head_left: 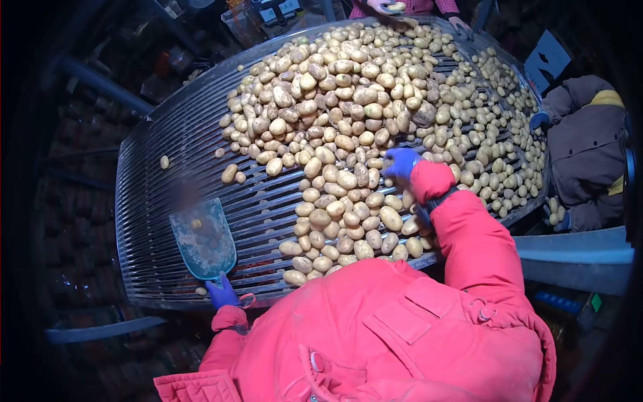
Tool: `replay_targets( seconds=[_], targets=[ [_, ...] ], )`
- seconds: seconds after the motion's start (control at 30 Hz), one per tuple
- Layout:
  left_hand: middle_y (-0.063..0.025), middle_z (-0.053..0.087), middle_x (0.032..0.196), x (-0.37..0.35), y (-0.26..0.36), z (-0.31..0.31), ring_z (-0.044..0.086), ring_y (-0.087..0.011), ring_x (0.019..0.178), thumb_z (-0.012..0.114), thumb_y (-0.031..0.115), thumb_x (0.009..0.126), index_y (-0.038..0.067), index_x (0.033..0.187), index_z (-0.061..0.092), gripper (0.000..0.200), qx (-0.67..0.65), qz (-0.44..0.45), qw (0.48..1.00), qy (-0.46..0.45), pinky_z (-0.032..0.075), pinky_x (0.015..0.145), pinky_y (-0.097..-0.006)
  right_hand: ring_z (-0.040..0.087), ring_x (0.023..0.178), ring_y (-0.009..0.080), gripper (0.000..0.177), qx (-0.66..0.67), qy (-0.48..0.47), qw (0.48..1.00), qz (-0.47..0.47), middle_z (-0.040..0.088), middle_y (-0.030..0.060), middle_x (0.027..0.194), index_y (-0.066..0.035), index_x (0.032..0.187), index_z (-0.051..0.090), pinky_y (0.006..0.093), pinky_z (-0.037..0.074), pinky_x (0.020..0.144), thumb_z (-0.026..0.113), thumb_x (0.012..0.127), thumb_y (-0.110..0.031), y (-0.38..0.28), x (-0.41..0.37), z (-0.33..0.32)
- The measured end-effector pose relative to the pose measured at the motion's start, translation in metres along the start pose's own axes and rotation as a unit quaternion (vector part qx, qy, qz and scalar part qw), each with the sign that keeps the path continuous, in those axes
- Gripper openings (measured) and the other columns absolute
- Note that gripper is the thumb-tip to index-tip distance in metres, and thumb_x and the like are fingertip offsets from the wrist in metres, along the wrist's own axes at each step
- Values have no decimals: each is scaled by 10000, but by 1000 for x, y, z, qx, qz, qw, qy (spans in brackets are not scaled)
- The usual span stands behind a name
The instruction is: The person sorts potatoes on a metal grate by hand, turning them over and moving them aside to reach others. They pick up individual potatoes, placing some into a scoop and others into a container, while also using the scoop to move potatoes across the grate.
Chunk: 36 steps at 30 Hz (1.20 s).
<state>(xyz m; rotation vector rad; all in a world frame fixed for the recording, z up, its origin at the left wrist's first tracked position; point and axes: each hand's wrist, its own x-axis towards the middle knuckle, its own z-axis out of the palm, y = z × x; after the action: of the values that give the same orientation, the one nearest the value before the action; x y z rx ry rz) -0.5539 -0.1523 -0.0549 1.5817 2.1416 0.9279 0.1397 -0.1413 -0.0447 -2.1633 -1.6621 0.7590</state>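
Observation:
A big heap of pale yellow potatoes [348, 100] lies on a roller table of metal bars [154, 181]. My left hand [222, 293], in a blue glove, grips the handle of a teal plastic scoop [203, 238] that lies flat on the bars at the near left edge, with one small potato in it. My right hand [400, 163], also blue-gloved, reaches out from a red jacket sleeve and rests palm down on the potatoes near the middle of the heap. Its fingers curl down among them, and what they hold is hidden.
A person in a brown jacket [586, 147] with blue gloves stands at the table's right edge. Another person's hand [387, 7] holds a potato at the far end. A few loose potatoes [164, 161] lie on the bare bars at left. Dark machinery surrounds the table.

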Motion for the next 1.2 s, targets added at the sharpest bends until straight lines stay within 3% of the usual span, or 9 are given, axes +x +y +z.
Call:
replay_targets(
  seconds=[0.07,0.2,0.3,0.47,0.67,0.77,1.0,1.1,1.2],
  targets=[
    [-230,635,1212,1,3,1,624,-308,1080,673,326,955,-59,1307,476,558,6,1,1000,0,477,920,-394,595,1110,379,479,2,67,997,-28,612,210,1195,-66,1148,636,455,500,934,736,777,-353,-12,-12,11],
    [-219,648,1182,-3,18,-5,634,-300,1048,679,319,952,-58,1271,496,527,50,-32,998,-6,483,907,-395,575,1113,374,420,105,367,922,-70,558,173,1235,-109,1108,644,447,490,956,757,782,-348,-13,-3,26],
    [-218,651,1174,-3,14,-4,640,-295,1034,682,332,947,-54,1261,504,528,33,-24,999,-3,488,893,-393,571,1115,377,418,75,367,925,-63,550,184,1227,-126,1087,653,430,490,952,770,775,-378,-13,16,14],
    [-222,654,1156,-1,10,-3,647,-298,1006,686,370,938,-48,1254,511,553,43,-18,999,9,496,866,-391,602,1058,320,492,126,255,959,-14,631,176,1093,-1,1003,660,404,497,932,780,760,-412,-20,54,-15],
    [-232,659,1117,-2,5,-2,652,-330,976,689,391,930,-48,1234,519,561,58,-8,998,18,497,839,-411,687,755,274,433,111,73,991,13,713,173,871,-7,946,692,373,564,680,808,701,-343,-48,30,-59],
    [-233,667,1084,-1,4,-3,656,-348,951,690,402,925,-46,1203,529,552,62,5,998,20,495,817,-428,690,775,267,497,140,-43,989,32,692,158,894,-44,1028,688,364,565,713,846,681,-362,-42,22,-47],
    [-231,669,1021,-2,5,-3,649,-399,906,686,430,915,-16,1126,557,509,106,5,993,41,488,783,-459,626,1009,355,437,-4,113,962,-248,634,167,1131,-77,1000,693,430,525,878,795,663,-335,-80,-38,15],
    [-230,661,984,-6,11,-4,641,-387,872,699,419,908,-26,1095,562,502,87,13,995,50,483,766,-452,595,1058,369,455,18,154,947,-283,597,177,1130,-70,989,680,436,504,915,813,645,-338,-72,-52,40],
    [-225,661,963,-5,10,-5,639,-389,857,701,424,906,-25,1079,562,501,87,16,995,51,482,749,-453,618,1057,342,493,71,141,968,-197,622,166,1163,-77,1022,689,413,516,907,832,652,-370,-64,-80,25]
  ],
)
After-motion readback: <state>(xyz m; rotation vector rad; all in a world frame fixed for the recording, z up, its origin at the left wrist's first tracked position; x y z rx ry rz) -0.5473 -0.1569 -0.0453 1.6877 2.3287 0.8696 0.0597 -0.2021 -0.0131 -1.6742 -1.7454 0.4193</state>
